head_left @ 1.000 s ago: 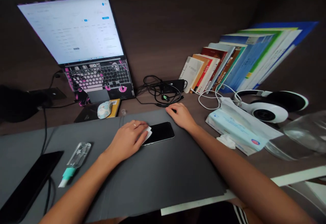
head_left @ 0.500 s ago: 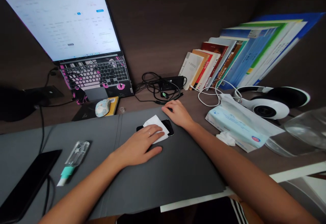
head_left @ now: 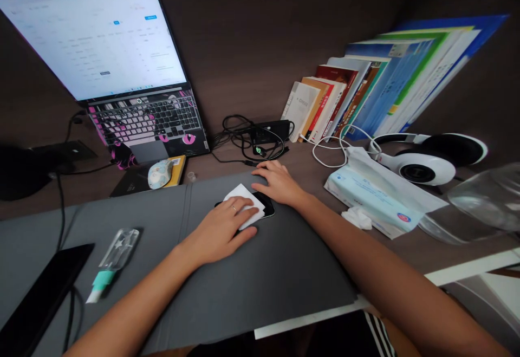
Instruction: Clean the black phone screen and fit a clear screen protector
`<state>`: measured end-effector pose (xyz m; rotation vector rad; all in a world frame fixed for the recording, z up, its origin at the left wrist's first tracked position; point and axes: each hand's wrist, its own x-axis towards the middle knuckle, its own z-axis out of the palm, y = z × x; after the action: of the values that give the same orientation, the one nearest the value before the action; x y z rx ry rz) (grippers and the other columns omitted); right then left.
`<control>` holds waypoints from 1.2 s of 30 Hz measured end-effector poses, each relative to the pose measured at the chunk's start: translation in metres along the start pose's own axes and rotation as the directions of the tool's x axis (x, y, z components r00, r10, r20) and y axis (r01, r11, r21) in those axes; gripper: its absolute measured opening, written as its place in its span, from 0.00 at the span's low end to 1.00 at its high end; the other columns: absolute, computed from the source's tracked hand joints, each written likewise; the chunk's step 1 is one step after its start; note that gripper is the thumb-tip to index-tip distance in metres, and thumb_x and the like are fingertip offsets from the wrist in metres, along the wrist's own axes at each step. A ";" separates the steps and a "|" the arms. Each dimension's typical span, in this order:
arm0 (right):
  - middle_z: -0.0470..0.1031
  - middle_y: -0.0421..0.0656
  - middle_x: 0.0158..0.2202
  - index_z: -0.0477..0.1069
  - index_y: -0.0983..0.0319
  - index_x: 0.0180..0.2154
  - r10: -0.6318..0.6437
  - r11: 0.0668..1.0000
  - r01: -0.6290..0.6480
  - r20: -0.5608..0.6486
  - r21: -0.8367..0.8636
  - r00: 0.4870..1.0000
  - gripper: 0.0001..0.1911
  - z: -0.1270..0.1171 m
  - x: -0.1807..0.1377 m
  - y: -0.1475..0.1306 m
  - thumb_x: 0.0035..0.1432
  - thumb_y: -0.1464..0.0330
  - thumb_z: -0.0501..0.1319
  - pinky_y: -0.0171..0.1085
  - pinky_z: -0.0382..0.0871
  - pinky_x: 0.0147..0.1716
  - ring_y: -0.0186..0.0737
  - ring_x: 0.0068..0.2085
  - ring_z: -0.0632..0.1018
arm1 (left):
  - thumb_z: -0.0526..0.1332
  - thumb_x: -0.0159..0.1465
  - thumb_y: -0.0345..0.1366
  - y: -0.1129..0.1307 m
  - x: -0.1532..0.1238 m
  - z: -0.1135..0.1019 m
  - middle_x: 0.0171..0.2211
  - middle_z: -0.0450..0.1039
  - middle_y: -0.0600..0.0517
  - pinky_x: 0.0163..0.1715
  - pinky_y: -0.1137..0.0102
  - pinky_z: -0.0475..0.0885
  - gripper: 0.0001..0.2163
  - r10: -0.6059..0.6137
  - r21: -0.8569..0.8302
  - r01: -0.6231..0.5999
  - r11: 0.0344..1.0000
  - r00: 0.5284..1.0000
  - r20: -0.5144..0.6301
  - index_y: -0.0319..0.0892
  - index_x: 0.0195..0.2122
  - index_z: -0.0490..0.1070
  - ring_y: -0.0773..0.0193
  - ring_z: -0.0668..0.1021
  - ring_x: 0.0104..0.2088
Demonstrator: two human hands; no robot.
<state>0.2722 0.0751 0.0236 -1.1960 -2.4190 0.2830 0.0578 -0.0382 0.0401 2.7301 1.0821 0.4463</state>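
A black phone [head_left: 267, 206] lies face up on a grey desk mat [head_left: 260, 276]. My left hand [head_left: 221, 228] presses a white wipe [head_left: 245, 200] flat onto the phone's screen, fingers laid over the cloth. My right hand [head_left: 277, 182] rests at the phone's far right end, fingers curled against its edge and holding it in place. Most of the phone is hidden under the wipe and my left hand.
An open laptop [head_left: 117, 70] stands back left, a small spray bottle [head_left: 114, 259] and a dark tablet [head_left: 36, 292] lie at left. Cables and a charger [head_left: 260, 140], leaning books [head_left: 365, 97], white headphones [head_left: 430, 162] and a tissue pack [head_left: 377, 194] fill the right.
My left hand slid the wipe from the phone's left end rightward over the screen, then back a little. My right hand stayed at the phone's far end.
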 end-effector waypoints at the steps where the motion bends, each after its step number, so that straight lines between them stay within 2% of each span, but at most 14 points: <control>1: 0.71 0.51 0.59 0.76 0.58 0.55 -0.002 1.000 0.002 0.011 -0.006 1.000 0.20 0.000 0.000 0.000 0.64 0.58 0.63 0.56 0.62 0.58 0.56 0.61 0.66 | 0.52 0.75 0.43 -0.003 0.000 0.000 0.59 0.68 0.43 0.60 0.51 0.68 0.18 -0.034 0.013 0.034 0.999 0.999 -0.013 0.45 0.62 0.65 0.50 0.71 0.58; 4: 0.68 0.52 0.63 0.73 0.58 0.58 -0.011 1.000 0.012 0.040 -0.026 0.999 0.23 0.000 -0.001 0.000 0.66 0.56 0.62 0.56 0.58 0.62 0.56 0.65 0.64 | 0.52 0.75 0.44 -0.006 0.002 0.001 0.59 0.68 0.43 0.61 0.49 0.66 0.18 -0.085 0.036 0.086 0.996 0.996 -0.027 0.44 0.62 0.66 0.49 0.70 0.58; 10: 0.63 0.56 0.67 0.66 0.61 0.64 0.011 0.997 -0.006 0.072 -0.071 0.997 0.26 -0.001 -0.003 -0.002 0.69 0.58 0.58 0.60 0.49 0.66 0.57 0.69 0.60 | 0.55 0.74 0.46 0.010 0.011 0.006 0.60 0.67 0.43 0.65 0.48 0.60 0.22 0.051 -0.018 -0.051 0.999 0.999 0.018 0.43 0.65 0.62 0.49 0.67 0.61; 16: 0.62 0.58 0.68 0.64 0.61 0.66 0.031 0.998 -0.025 0.117 -0.051 0.993 0.24 -0.003 -0.003 -0.002 0.72 0.63 0.54 0.61 0.47 0.67 0.55 0.69 0.62 | 0.52 0.75 0.43 0.002 0.009 0.004 0.60 0.67 0.44 0.62 0.49 0.63 0.18 -0.039 0.045 0.039 0.998 0.999 -0.008 0.44 0.62 0.65 0.50 0.68 0.59; 19: 0.63 0.54 0.68 0.69 0.57 0.62 -0.010 1.000 0.012 0.201 -0.005 0.980 0.21 -0.014 -0.004 0.006 0.72 0.62 0.55 0.59 0.45 0.69 0.50 0.70 0.61 | 0.51 0.75 0.42 -0.002 0.006 -0.002 0.57 0.69 0.45 0.59 0.51 0.67 0.16 -0.066 0.034 0.066 0.997 0.998 0.007 0.43 0.60 0.68 0.51 0.70 0.56; 22: 0.54 0.46 0.73 0.74 0.51 0.57 -0.095 0.995 0.073 0.366 0.074 0.926 0.21 -0.033 -0.007 0.017 0.65 0.53 0.62 0.58 0.39 0.70 0.51 0.73 0.51 | 0.50 0.76 0.41 -0.006 0.002 -0.007 0.54 0.71 0.46 0.56 0.55 0.69 0.15 -0.061 0.001 0.061 0.998 0.998 0.027 0.44 0.56 0.70 0.53 0.72 0.53; 25: 0.35 0.44 0.77 0.66 0.50 0.63 -0.146 0.984 0.059 0.587 0.166 0.796 0.42 -0.049 -0.010 0.022 0.50 0.45 0.71 0.61 0.25 0.69 0.59 0.74 0.32 | 0.50 0.76 0.40 -0.012 -0.001 -0.009 0.55 0.71 0.46 0.56 0.56 0.68 0.14 -0.052 -0.021 0.052 0.998 0.998 0.023 0.44 0.56 0.70 0.54 0.72 0.53; 27: 0.28 0.44 0.76 0.63 0.52 0.65 -0.131 0.985 0.025 0.644 0.172 0.753 0.48 -0.054 -0.011 0.021 0.46 0.44 0.72 0.59 0.19 0.67 0.59 0.73 0.28 | 0.50 0.76 0.41 -0.015 -0.001 -0.006 0.56 0.70 0.45 0.58 0.55 0.67 0.16 -0.045 -0.020 0.046 0.999 0.999 0.010 0.45 0.59 0.69 0.53 0.71 0.55; 32: 0.25 0.45 0.76 0.62 0.53 0.66 -0.102 0.988 0.002 0.645 0.155 0.757 0.47 -0.051 -0.011 0.017 0.49 0.45 0.70 0.57 0.16 0.67 0.56 0.73 0.26 | 0.52 0.75 0.41 -0.005 0.010 0.004 0.60 0.67 0.44 0.62 0.52 0.64 0.19 0.023 -0.023 -0.022 0.999 1.000 0.021 0.44 0.64 0.64 0.51 0.67 0.61; 36: 0.27 0.43 0.76 0.62 0.51 0.66 -0.119 0.985 0.012 0.632 0.171 0.766 0.47 -0.048 -0.012 0.019 0.49 0.44 0.70 0.57 0.17 0.67 0.56 0.73 0.27 | 0.52 0.75 0.40 0.005 0.014 0.003 0.60 0.67 0.45 0.62 0.53 0.64 0.19 0.070 -0.008 -0.070 0.998 0.995 0.072 0.45 0.65 0.64 0.51 0.68 0.61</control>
<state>0.3147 0.0767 0.0558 -1.0499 -2.9250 0.9901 0.0712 -0.0324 0.0416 2.7632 0.9687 0.3570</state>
